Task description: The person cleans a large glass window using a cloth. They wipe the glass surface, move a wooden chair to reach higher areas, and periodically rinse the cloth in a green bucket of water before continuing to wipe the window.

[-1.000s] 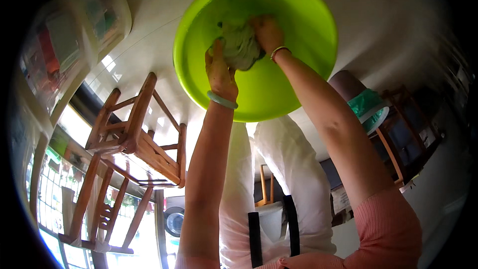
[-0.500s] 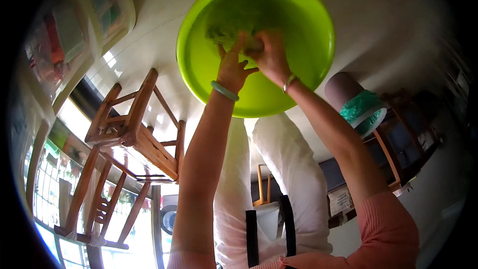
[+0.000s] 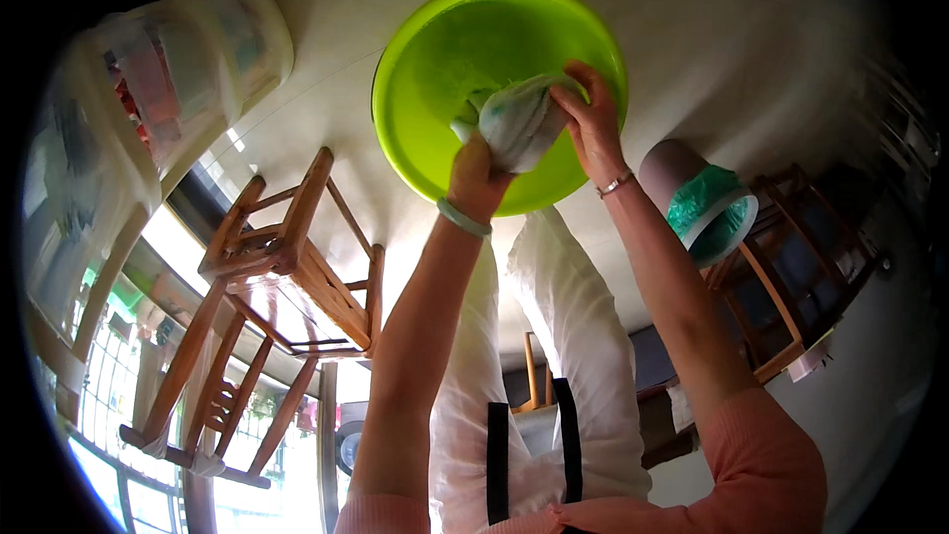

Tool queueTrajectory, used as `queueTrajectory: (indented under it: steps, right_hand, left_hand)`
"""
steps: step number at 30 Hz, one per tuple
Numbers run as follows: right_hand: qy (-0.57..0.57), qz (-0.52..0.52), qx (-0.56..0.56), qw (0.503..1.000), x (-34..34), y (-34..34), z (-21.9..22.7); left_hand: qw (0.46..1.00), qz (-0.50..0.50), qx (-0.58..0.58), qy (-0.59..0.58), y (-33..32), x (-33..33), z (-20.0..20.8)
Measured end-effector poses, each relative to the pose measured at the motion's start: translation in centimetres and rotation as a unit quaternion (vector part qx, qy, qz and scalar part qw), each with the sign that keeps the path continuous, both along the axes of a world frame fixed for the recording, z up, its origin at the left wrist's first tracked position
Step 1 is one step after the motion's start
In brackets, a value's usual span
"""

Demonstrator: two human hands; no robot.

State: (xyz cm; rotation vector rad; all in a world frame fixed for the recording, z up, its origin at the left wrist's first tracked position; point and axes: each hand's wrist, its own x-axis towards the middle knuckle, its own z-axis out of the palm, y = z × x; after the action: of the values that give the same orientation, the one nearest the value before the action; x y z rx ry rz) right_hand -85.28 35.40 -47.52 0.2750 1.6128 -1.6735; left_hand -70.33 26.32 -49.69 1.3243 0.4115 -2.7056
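A wet, whitish-grey cloth [image 3: 521, 124] with greenish patches is bunched up between my two hands, over the near part of a lime-green basin [image 3: 425, 79]. My left hand [image 3: 480, 176] is closed round its lower left end, the fingers mostly hidden behind the fabric. At the cloth's upper right side, my right hand [image 3: 590, 119] grips it, thumb and fingers bent about the edge. Whether the cloth is a small towel or a garment, I cannot tell. Water seems to lie in the basin.
A wooden chair [image 3: 297, 267] stands at the left, beside clear plastic storage boxes [image 3: 188, 69]. To the right is a bin [image 3: 677, 173] lined with a green bag [image 3: 707, 203], with another wooden chair [image 3: 776, 297] behind it. The basin sits on a pale tiled floor [image 3: 326, 129].
Both hands were down in the basin's water and the cloth was hardly visible. Now they have come up and nearer to me, holding the cloth, with the right hand further right.
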Motion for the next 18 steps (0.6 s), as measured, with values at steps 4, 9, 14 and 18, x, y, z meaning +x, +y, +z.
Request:
queueTrajectory:
  steps: [4,9,14,18]
  right_hand:
    - [-0.277,-0.074,-0.142,0.947,2.4,-0.1,-1.4]
    - [-0.378,-0.063,-0.133,0.914,2.6,-0.4,-1.4]
    - [-0.211,0.121,-0.001,0.97,1.0,-3.0,0.6]
    - [-0.114,0.258,0.053,0.958,0.3,-3.6,0.6]
  left_hand:
    - [0.997,0.018,-0.02,0.075,0.6,-0.5,4.0]
    - [0.995,-0.09,-0.018,0.034,-1.1,-1.1,5.9]
    - [0.924,-0.295,-0.243,-0.008,-1.5,-1.1,6.2]
    - [0.814,-0.438,-0.381,-0.028,-2.5,-2.1,7.7]
